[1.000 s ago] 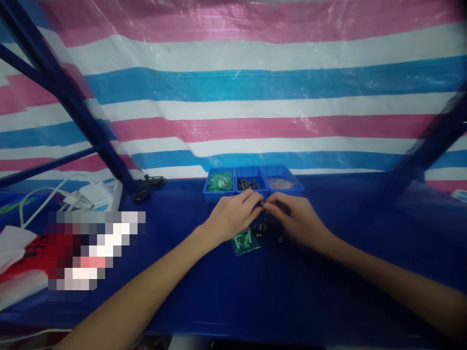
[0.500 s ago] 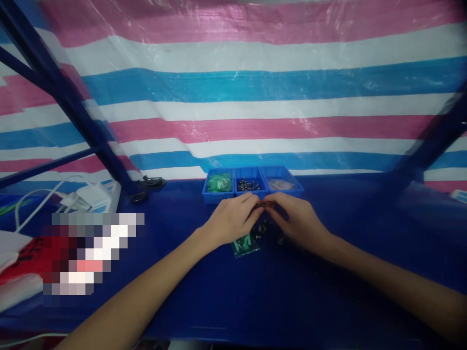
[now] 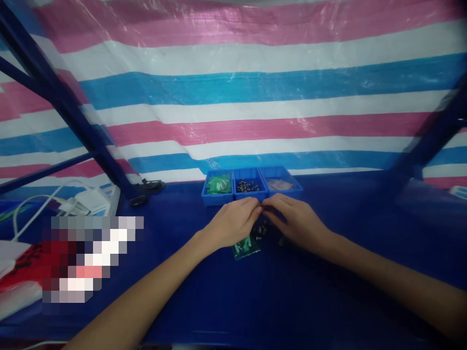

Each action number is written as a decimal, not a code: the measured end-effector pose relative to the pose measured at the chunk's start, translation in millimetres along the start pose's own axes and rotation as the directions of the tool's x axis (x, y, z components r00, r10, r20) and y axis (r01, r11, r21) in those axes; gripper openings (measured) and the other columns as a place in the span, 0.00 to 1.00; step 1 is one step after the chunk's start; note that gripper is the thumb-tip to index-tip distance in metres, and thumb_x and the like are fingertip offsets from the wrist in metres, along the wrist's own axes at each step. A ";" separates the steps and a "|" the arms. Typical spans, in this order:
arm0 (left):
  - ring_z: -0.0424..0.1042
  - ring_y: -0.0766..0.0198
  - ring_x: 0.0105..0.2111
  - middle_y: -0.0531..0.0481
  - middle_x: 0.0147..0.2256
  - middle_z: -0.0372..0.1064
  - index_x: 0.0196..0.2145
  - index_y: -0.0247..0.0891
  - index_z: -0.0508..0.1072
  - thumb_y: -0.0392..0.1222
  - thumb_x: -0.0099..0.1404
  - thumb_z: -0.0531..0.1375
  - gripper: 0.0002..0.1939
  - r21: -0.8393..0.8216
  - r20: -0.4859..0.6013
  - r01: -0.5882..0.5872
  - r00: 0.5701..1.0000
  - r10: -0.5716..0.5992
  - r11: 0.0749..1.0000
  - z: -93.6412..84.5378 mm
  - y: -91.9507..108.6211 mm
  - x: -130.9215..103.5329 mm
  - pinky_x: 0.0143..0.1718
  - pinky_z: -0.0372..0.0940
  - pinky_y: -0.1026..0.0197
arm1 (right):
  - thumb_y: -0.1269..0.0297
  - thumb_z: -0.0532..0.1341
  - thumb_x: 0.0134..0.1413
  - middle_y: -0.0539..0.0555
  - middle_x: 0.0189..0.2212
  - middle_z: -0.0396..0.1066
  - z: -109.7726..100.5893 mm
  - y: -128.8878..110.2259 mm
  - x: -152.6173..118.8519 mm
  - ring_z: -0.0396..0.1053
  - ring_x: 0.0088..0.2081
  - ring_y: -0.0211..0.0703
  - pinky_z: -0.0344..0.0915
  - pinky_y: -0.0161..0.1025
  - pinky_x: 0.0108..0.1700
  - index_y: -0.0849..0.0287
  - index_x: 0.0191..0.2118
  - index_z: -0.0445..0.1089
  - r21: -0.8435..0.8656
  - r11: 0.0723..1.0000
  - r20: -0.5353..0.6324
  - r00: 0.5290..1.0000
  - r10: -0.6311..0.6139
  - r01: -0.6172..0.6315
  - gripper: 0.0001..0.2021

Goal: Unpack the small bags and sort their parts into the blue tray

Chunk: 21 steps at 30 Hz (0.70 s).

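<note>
My left hand and my right hand meet at the fingertips just in front of the blue bins. Both are closed in a pinch; whatever sits between the fingers is too small and too hidden to name. Under my left hand lies a small clear bag with green and white contents, partly covered by the hand. Several small dark metal pieces, perhaps screws, lie loose on the blue table between and below my hands.
Three joined blue bins stand behind my hands: green packets left, small metal pieces in the middle, clear pinkish bags right. A power strip with white cables and a red package lie left. Blue frame posts rise at both sides.
The fingertips have drawn slightly closer together, and the small dark thing glimpsed between them before is now hidden. The view has shifted a little. Bins and bag stay in place.
</note>
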<state>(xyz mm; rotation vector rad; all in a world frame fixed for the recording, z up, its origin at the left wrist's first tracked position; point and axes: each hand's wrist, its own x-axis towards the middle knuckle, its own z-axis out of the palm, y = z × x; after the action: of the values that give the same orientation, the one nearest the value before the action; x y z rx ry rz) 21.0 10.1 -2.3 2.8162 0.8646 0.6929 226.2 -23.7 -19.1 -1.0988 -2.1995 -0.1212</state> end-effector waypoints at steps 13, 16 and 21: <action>0.72 0.61 0.37 0.47 0.39 0.70 0.42 0.37 0.64 0.40 0.75 0.47 0.08 0.078 -0.149 0.129 0.982 -0.117 0.989 -8.7 -13.3 -0.9 0.38 0.66 0.58 | 0.66 0.53 0.66 0.62 0.39 0.72 0.0 19.1 58.4 0.66 0.45 0.56 0.65 0.51 0.48 0.61 0.42 0.72 -0.244 0.966 -0.010 0.996 -0.088 0.082 0.11; 0.72 0.60 0.37 0.47 0.41 0.70 0.44 0.37 0.64 0.38 0.74 0.48 0.07 0.130 -0.141 0.130 0.984 -0.111 0.983 -10.2 -17.5 -2.1 0.38 0.67 0.58 | 0.65 0.54 0.65 0.63 0.42 0.72 2.4 22.6 73.8 0.66 0.47 0.57 0.65 0.53 0.50 0.62 0.46 0.72 -0.230 0.972 -0.017 0.998 -0.055 0.050 0.11; 0.73 0.60 0.37 0.45 0.41 0.70 0.44 0.36 0.66 0.38 0.73 0.47 0.09 0.227 -0.092 0.105 0.992 -0.086 0.968 -10.5 -16.7 -2.7 0.36 0.66 0.59 | 0.65 0.53 0.66 0.59 0.38 0.73 -8.0 8.6 48.5 0.70 0.42 0.51 0.65 0.46 0.43 0.59 0.43 0.72 -0.157 0.988 0.090 0.996 0.011 0.003 0.10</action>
<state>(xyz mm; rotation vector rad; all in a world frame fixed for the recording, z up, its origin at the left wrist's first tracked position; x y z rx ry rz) 5.8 22.2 2.0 2.9395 1.1579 0.7430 216.3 11.8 14.5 -1.2163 -2.2999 -0.2508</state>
